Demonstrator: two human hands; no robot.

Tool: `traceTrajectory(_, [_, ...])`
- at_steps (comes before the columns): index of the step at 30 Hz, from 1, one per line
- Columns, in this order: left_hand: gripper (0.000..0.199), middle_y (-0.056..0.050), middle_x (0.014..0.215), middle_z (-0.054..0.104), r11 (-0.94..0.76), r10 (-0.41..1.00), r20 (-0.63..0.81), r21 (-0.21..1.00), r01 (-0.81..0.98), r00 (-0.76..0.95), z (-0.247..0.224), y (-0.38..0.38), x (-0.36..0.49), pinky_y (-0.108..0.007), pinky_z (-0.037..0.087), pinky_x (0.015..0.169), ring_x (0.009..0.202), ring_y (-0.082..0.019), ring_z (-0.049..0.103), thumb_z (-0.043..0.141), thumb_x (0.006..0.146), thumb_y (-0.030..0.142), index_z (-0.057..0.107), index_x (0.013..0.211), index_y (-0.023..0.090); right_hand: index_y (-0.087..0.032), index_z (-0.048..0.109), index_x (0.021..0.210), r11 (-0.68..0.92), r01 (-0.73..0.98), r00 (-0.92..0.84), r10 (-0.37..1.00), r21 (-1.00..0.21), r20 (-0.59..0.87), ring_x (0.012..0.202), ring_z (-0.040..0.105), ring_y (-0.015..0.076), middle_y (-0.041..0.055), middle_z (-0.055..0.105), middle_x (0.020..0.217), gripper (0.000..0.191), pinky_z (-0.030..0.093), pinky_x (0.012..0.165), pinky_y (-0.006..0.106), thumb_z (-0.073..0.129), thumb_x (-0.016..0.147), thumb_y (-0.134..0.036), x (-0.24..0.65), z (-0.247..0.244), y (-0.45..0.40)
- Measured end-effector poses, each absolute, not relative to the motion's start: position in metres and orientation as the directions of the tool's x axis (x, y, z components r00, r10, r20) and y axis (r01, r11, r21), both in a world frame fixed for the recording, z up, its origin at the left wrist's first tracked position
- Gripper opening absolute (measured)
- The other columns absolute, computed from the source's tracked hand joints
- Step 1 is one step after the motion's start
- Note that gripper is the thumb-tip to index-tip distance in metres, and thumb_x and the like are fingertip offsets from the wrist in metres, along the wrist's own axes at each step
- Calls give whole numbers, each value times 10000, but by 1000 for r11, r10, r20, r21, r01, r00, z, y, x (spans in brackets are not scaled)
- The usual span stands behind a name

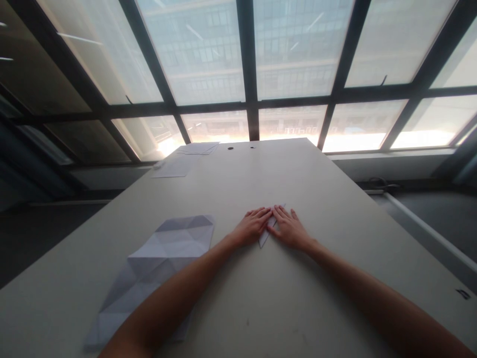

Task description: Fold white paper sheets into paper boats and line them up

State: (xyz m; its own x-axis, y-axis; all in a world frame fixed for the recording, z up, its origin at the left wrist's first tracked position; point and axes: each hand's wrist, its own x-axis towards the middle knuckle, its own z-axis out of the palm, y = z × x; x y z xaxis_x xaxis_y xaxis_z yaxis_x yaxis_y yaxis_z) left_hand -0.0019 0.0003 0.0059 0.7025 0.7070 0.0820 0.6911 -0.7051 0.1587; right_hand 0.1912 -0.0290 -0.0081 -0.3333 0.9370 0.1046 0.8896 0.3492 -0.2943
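A small piece of folded white paper [264, 238] lies slantwise on the white table, its pointed lower end showing between my hands. My left hand [254, 226] rests flat over its left side, fingers stretched out. From the right, my right hand [289, 228] presses on the same paper with its fingers extended and its thumb reaching toward the left hand. Much of the folded piece is hidden under the fingers. To the left, a large creased white sheet [169, 243] lies opened out, partly covered by my left forearm.
The long white table [320, 199] reaches toward a wall of framed windows [212, 49]. Several white sheets [199, 148] lie at its far left. Two small dark spots, one a round hole [230, 148], mark the far end. A pale rail [428, 226] runs beside the right edge.
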Motion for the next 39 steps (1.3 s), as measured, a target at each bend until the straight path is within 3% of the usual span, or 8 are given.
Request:
traceTrajectory(9, [596, -44, 1626, 161, -761, 646, 23, 96, 641, 763, 10, -3, -5, -520, 82, 1189, 1505, -241, 82, 206, 1023, 554, 188, 1556, 289, -88, 247, 1537, 233, 941, -218, 972, -246, 85, 1488, 132, 269, 149, 201, 1603, 671, 75, 1175, 558, 248, 995, -484, 203, -10, -16])
traceTrajectory(18, [676, -42, 1635, 115, -789, 608, -13, 104, 606, 794, 16, -5, -6, -535, 42, 1183, 1506, -268, 54, 234, 981, 648, 133, 1563, 317, -96, 287, 1522, 112, 967, -94, 991, -229, 90, 1478, 155, 299, 151, 233, 1596, 621, 94, 1151, 604, 263, 995, -424, 218, -9, -5])
traceTrajectory(25, [642, -36, 1632, 142, -750, 658, 19, 106, 653, 752, 12, -6, -4, -509, 88, 1189, 1503, -273, 76, 245, 985, 638, 216, 1547, 328, -91, 298, 1515, 102, 967, -80, 991, -233, 103, 1475, 162, 299, 154, 258, 1589, 621, 101, 1151, 600, 249, 988, -415, 220, -7, -5])
traceTrajectory(32, [562, -27, 1616, 216, -656, 753, 51, 150, 740, 656, 8, -3, -1, -461, 139, 1193, 1496, -239, 143, 215, 1027, 514, 280, 1534, 279, -63, 363, 1477, 91, 966, -56, 987, -243, 149, 1471, 183, 291, 190, 317, 1558, 595, 107, 1166, 548, 310, 978, -383, 220, -11, -5])
traceTrajectory(35, [577, -36, 1612, 225, -659, 749, 53, 156, 735, 660, 7, -2, -1, -463, 140, 1197, 1498, -236, 132, 216, 1029, 492, 244, 1549, 243, -64, 368, 1475, 146, 958, -99, 976, -245, 195, 1480, 154, 276, 181, 293, 1571, 580, 92, 1175, 530, 323, 981, -364, 219, -8, -7])
traceTrajectory(39, [582, -33, 1610, 228, -677, 733, 59, 156, 719, 677, 8, -4, -2, -487, 135, 1196, 1497, -244, 138, 214, 1031, 493, 209, 1558, 248, -139, 365, 1493, 402, 883, -347, 906, -241, 241, 1490, 134, 219, 107, 286, 1586, 541, 70, 1191, 494, 319, 997, -349, 215, -1, -11])
